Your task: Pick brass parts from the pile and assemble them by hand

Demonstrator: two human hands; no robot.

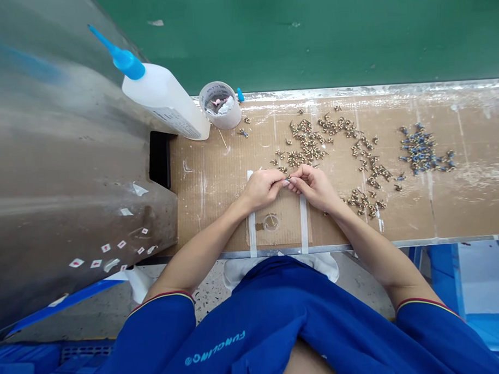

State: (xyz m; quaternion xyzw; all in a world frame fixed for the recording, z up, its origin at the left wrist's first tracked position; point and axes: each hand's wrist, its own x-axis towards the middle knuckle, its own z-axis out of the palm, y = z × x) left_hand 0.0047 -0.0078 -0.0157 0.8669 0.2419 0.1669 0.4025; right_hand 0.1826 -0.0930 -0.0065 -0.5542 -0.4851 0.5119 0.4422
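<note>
My left hand [261,189] and my right hand [313,187] meet above the cardboard work surface [229,209], their fingertips pinching a tiny metal part [287,178]. The part is mostly hidden by my fingers. Just beyond my hands lies a loose scatter of small brass fittings [309,144], with more of them [367,202] beside my right wrist. Farther right sits a cluster of similar fittings with blue parts [422,151].
A white squeeze bottle with a blue nozzle [162,97] lies at the far left of the cardboard, next to a white cup [221,105] holding scraps. Two vertical tape strips [252,230] and a clear ring [271,223] sit below my hands. A grey metal sheet [68,160] rises on the left, and a green panel [293,38] lies behind.
</note>
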